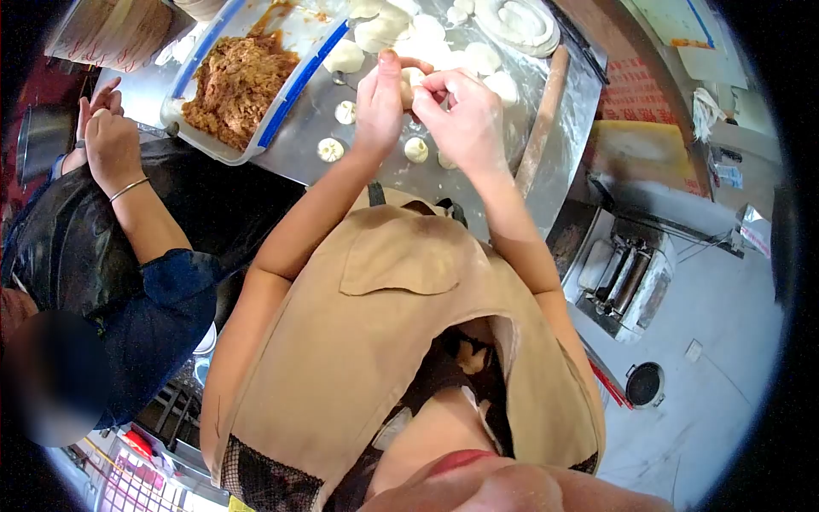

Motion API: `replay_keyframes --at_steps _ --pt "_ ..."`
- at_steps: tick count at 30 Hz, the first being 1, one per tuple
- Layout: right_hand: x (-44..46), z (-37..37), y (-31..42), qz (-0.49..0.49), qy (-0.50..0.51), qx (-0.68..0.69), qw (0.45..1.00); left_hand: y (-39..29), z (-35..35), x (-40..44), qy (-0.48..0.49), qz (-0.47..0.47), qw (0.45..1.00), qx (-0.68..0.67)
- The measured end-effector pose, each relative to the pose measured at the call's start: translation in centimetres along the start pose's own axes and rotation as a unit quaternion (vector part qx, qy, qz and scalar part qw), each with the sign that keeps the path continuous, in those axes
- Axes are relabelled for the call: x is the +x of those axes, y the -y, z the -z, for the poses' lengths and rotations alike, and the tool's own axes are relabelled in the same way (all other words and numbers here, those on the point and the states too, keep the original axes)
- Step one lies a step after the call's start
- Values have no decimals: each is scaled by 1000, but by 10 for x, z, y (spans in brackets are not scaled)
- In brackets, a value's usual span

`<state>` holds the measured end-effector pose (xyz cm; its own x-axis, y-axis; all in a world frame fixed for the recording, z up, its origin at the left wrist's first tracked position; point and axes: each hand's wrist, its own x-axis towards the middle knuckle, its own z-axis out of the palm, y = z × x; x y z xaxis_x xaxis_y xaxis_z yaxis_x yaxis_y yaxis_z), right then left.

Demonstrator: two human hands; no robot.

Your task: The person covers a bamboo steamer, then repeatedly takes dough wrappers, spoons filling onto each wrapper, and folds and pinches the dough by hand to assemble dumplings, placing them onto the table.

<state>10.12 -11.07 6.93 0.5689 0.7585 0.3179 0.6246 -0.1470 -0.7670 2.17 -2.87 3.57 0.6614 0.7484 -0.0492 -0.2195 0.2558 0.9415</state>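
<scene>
My left hand (380, 104) cups a small dough bun (409, 86) above the metal table. With fingers pinched at the bun's edge, my right hand (463, 117) grips it from the other side. Part of the bun is hidden behind my fingers. Below and left of my hands, several pleated buns (331, 150) sit on the table. Flat dough rounds (344, 57) lie beyond and beside my hands. A plastic tub (300, 101) with a blue rim stands to the left, holding brown minced filling (241, 85).
A rolling pin (543, 119) lies at the right of the floury metal table (375, 189), near coiled dough (518, 27). A co-worker's hands (111, 141) are close together at the left. Stacked steamer baskets (115, 36) stand at the far left. A roller machine (621, 275) is at the lower right.
</scene>
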Motion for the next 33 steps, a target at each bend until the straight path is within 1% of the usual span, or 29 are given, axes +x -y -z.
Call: replay_keyframes --at_steps 1,3,4,6,7,9,10,11,13,14,16,17,18,19,20,21,22,23,25,26,27,28,29,30,31,32,33 --pt "2 5 -2 0 0 0 1000 2 2 1 0 0 1000 0" --pt "6 16 -4 70 65 -43 994 10 9 3 35 67 995 -64" --pt "5 17 -3 67 66 -44 995 9 10 2 36 70 995 -65" --pt "3 20 -1 129 87 -108 982 8 10 -2 48 83 994 -57" --pt "-1 18 -1 125 86 -109 982 8 9 -7 51 86 993 -57" --pt "-13 10 -3 118 74 -190 972 7 8 -17 37 124 991 20" --pt "-23 3 -12 127 64 -192 971 28 11 -21 33 130 991 9" --pt "-36 -4 -25 124 61 -191 972 39 15 -28 25 134 989 62" --pt "-65 -16 -52 -38 80 -77 993 65 30 -36 77 250 965 33" --pt "-69 -16 -59 -45 76 -76 993 75 32 -35 82 255 963 37" --pt "-69 -11 -74 -162 44 -11 986 91 33 -19 106 276 955 25" --pt "-66 -4 -83 -136 26 -50 989 99 34 -6 110 278 954 29" --pt "-61 4 -90 -124 11 -102 987 108 36 14 65 144 963 220" --pt "-57 13 -95 -111 -4 -154 982 119 38 33 16 0 918 396" --pt "-53 18 -106 -112 -6 -153 982 135 43 55 -8 -13 907 422" --pt "-50 22 -118 -90 -8 -246 965 148 46 74 -35 -27 894 446" --pt "-47 24 -130 -65 -9 -337 939 149 40 84 -53 7 875 482" --pt "-46 24 -144 -64 -9 -336 940 153 36 91 -54 6 875 482" --pt "-43 23 -158 -100 145 -448 876 158 30 97 -71 35 819 568" --pt "-44 24 -154 -111 149 -449 874 157 29 103 -75 35 819 568" --pt "-42 23 -151 -105 152 -447 875 157 29 108 -67 111 828 545" --pt "-40 21 -143 -94 86 -407 904 152 29 109 -59 189 832 518" --pt "-38 18 -137 -81 21 -363 928 147 30 110 -68 195 831 517" --pt "-33 14 -132 -76 10 -315 946 140 31 114 -12 246 833 495" --pt "-24 8 -124 -63 20 -308 949 135 34 115 42 295 832 468" --pt "-17 0 -114 -88 47 -262 960 152 40 115 31 227 835 500" --pt "-11 -8 -106 -114 73 -219 966 173 47 109 -1 40 814 579"
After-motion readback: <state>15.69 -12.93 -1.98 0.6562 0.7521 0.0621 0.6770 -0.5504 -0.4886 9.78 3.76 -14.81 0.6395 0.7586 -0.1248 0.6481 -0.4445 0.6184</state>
